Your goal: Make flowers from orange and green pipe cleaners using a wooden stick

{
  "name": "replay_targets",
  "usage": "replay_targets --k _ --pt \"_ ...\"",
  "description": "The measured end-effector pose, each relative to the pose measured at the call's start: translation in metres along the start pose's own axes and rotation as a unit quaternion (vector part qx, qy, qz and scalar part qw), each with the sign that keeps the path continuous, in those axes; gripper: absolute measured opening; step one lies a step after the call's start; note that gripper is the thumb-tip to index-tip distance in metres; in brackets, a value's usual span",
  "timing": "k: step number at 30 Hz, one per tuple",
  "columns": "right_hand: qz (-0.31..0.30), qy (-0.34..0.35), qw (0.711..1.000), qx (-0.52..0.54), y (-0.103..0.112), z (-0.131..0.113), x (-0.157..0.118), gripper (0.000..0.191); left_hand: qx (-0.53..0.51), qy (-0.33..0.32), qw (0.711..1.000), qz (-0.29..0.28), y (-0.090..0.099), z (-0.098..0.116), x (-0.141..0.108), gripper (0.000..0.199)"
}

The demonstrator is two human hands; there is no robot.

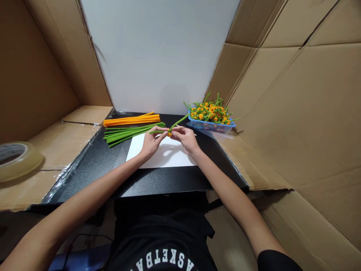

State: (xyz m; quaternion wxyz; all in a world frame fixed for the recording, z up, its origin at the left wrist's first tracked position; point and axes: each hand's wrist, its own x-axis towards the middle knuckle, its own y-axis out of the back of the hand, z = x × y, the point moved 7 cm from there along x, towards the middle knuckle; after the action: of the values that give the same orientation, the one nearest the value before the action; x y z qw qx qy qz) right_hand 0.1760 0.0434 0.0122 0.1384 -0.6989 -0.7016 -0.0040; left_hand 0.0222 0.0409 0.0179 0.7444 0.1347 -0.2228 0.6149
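The left hand (152, 142) and right hand (184, 139) meet above a white paper sheet (166, 156), both pinching a green pipe-cleaner stem (178, 123) at its small orange bud (169, 134). Farther off, green pipe cleaners (126, 133) and orange pipe cleaners (131, 120) lie sorted by colour within reach; beyond the right hand, a blue plastic basket (210, 126) gathers orange-budded stems (210, 111).

Upper garment: one black short-sleeved T-shirt (160, 241), plain dark cloth across the chest. Marking: white block capitals (162, 260) across the front, upside down in this view, reading "BASKETBA" before the lower frame edge cuts them off. Right sleeve (278, 261): black, with a rounded hem above the elbow. Forearms (84, 192): bare. Left hand (152, 142) and right hand (184, 139): bare.
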Motion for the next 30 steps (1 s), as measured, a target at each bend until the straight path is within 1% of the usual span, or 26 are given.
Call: replay_targets --k 2,4,5,7,8,10,12,16,20,22,24,25,27,29,30 --pt "0.009 -0.011 1.0 0.013 0.003 0.002 0.002 0.035 0.059 -0.023 0.998 -0.022 0.0 0.005 0.001 0.036" --pt "0.017 -0.01 1.0 0.006 0.007 0.001 0.004 0.029 0.133 -0.08 0.986 -0.058 0.001 0.014 0.002 0.032" --pt "0.02 -0.006 1.0 -0.001 0.008 0.001 0.005 0.026 0.172 -0.118 0.974 -0.086 0.0 0.02 0.003 0.029" --pt "0.019 -0.001 1.0 -0.012 0.011 -0.001 0.006 0.022 0.236 -0.183 0.941 -0.16 -0.003 0.028 0.003 0.021" --pt "0.013 -0.001 1.0 -0.015 0.011 -0.001 0.007 0.021 0.258 -0.202 0.925 -0.195 -0.003 0.029 0.003 0.02" --pt "-0.003 -0.007 1.0 -0.018 0.011 -0.001 0.007 0.022 0.288 -0.224 0.901 -0.236 -0.002 0.032 0.004 0.021" --pt "-0.018 -0.017 1.0 -0.013 0.009 -0.001 0.005 0.025 0.306 -0.233 0.888 -0.251 -0.001 0.035 0.005 0.023" --pt "-0.033 -0.046 0.998 -0.001 0.008 -0.002 0.002 0.031 0.331 -0.241 0.874 -0.263 -0.004 0.038 0.004 0.023" --pt "-0.044 -0.041 0.998 0.005 0.005 -0.004 0.001 0.031 0.349 -0.247 0.864 -0.268 -0.006 0.041 0.003 0.024" --pt "-0.042 -0.036 0.998 0.01 0.005 -0.005 0.001 0.032 0.349 -0.245 0.865 -0.264 -0.005 0.041 0.004 0.023" --pt "-0.037 -0.032 0.999 0.014 0.005 -0.005 0.002 0.033 0.333 -0.236 0.879 -0.247 -0.003 0.041 0.006 0.021" --pt "-0.033 -0.028 0.999 0.016 0.005 -0.005 0.002 0.034 0.314 -0.224 0.893 -0.23 -0.002 0.04 0.006 0.02" --pt "-0.022 -0.014 0.999 0.02 0.005 -0.007 0.002 0.034 0.256 -0.181 0.932 -0.182 0.002 0.035 0.008 0.023" --pt "-0.007 0.01 1.0 0.025 0.005 -0.009 0.001 0.033 0.176 -0.112 0.97 -0.129 0.003 0.026 0.007 0.032" --pt "0.002 0.025 0.999 0.025 0.005 -0.01 0.001 0.032 0.132 -0.077 0.983 -0.105 0.003 0.02 0.006 0.036"
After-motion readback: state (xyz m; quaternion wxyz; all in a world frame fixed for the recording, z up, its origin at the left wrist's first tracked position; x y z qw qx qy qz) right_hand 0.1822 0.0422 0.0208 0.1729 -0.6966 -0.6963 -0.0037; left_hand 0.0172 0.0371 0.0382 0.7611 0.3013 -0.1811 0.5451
